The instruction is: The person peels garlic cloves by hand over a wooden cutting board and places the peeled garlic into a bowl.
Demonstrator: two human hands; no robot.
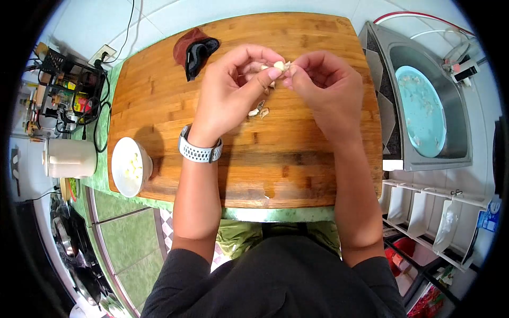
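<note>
Over the wooden board (297, 175), the left hand (233, 85) and right hand (331, 87) were together, both pinching a garlic clove (279, 65); one hard tug could have dropped it onto the peels (253, 112).

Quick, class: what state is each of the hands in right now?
Left hand: closed, holding a garlic clove.
Right hand: closed, pinching beside the garlic clove; exactly what it grips cannot be told.

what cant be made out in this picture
Head view: underside of the pale clove, hidden by the left hand.
Head view: what, if anything, the right hand pinches, behind its fingers.
Head view: pale bits in the blue basin, too small to identify.
Head view: dark object at right, cut off by the edge.
</note>
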